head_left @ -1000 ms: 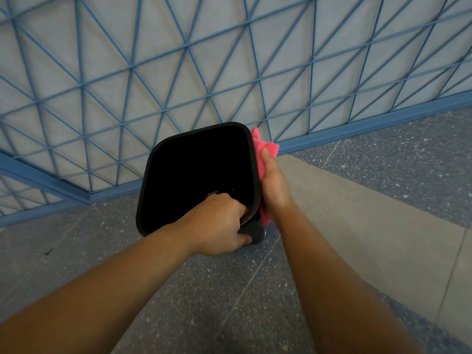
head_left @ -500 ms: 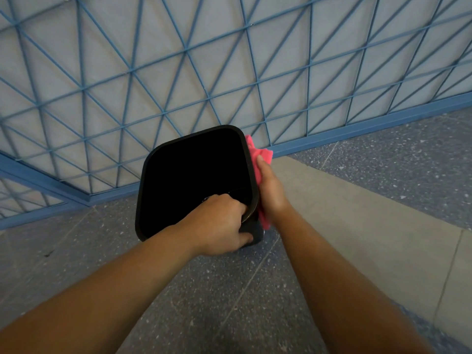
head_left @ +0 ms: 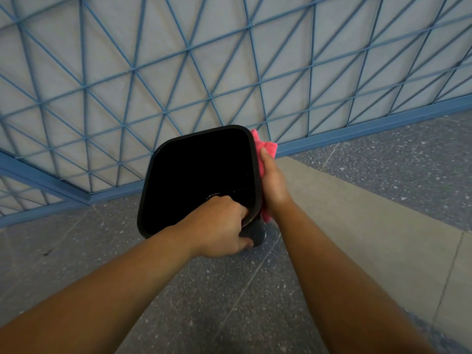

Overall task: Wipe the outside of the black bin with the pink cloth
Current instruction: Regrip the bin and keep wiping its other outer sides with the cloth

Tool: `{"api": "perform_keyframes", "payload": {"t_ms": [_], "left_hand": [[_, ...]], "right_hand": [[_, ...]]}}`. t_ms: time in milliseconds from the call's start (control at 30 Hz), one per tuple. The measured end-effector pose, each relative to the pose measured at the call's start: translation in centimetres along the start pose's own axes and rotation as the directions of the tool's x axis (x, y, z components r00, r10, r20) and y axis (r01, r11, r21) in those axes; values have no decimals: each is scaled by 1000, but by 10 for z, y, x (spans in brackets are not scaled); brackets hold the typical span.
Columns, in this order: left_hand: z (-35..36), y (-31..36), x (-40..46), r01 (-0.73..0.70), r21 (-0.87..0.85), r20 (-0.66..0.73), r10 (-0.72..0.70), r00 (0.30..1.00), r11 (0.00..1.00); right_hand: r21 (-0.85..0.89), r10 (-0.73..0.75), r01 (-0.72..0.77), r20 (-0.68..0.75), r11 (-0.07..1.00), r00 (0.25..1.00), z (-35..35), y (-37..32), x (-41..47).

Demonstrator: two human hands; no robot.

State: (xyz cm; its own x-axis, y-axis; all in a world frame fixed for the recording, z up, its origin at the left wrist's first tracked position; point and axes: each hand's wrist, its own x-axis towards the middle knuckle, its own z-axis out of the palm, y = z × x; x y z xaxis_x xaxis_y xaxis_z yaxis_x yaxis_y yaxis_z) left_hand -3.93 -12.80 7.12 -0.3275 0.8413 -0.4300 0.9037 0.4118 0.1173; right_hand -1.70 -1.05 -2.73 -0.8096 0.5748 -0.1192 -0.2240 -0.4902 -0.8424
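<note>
The black bin stands on the floor in the middle of the view, its square opening facing up at me. My left hand grips the bin's near right rim, fingers curled inside. My right hand lies flat against the bin's right outer wall and presses the pink cloth onto it. The cloth sticks out above my fingertips and below my wrist. Most of the bin's outer walls are hidden from this angle.
A pale wall with a blue diagonal lattice rises right behind the bin, ending in a blue skirting. The floor is speckled grey-blue with a plain grey strip to the right.
My right hand with the cloth slid a little along the bin's right side, away and back. The left hand kept its grip on the rim.
</note>
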Motion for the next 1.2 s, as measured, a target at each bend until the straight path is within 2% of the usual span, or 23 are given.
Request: {"api": "perform_keyframes", "payload": {"t_ms": [67, 233, 300, 433, 500, 533, 600, 667, 767, 833, 900, 967, 1100, 1200], "left_hand": [[1, -1, 1, 1, -19, 0, -1, 1000, 1000], [2, -2, 0, -30, -61, -4, 30, 1000, 998], [1, -1, 0, -24, -31, 7, 24, 1000, 999], [0, 1, 0, -2, 0, -2, 2, 1000, 1000], [3, 0, 0, -2, -33, -1, 2, 1000, 999], [3, -1, 0, -6, -59, 2, 6, 1000, 998], [4, -2, -1, -18, -89, 14, 19, 1000, 996], [2, -2, -1, -18, -60, 27, 20, 999, 998], [1, -1, -1, 1, -43, 24, 0, 1000, 999], [2, -2, 0, 3, -47, 23, -2, 1000, 999], [2, -2, -1, -12, -60, 18, 14, 1000, 998], [2, -2, -1, -25, -45, 11, 26, 1000, 999], [3, -3, 0, -20, -18, 8, 20, 1000, 1000], [3, -4, -1, -42, -23, 7, 42, 999, 999]], "right_hand": [[18, -24, 24, 28, 1000, 999, -3, 4, -3], [5, 81, -81, -107, 997, 991, -6, 27, -34], [-56, 37, -40, -46, 998, 998, -1, 11, -23], [116, 54, -46, -67, 992, 996, 2, -1, -11], [63, 51, -46, -72, 997, 996, 2, 5, -27], [49, 98, -93, -98, 994, 990, 1, 10, -36], [-103, 184, -202, -163, 974, 969, -3, 17, -48], [-236, 191, -222, -147, 946, 970, -8, 14, -42], [-56, 175, -184, -126, 981, 976, -9, 10, -26], [-76, 167, -180, -151, 981, 974, -5, 15, -23], [-12, 176, -184, -230, 983, 957, -6, 33, -28], [35, 217, -215, -218, 976, 951, -7, 31, -30], [102, 186, -175, -120, 979, 975, -5, 17, -23], [98, 194, -179, -167, 979, 967, -8, 28, -30]]}}
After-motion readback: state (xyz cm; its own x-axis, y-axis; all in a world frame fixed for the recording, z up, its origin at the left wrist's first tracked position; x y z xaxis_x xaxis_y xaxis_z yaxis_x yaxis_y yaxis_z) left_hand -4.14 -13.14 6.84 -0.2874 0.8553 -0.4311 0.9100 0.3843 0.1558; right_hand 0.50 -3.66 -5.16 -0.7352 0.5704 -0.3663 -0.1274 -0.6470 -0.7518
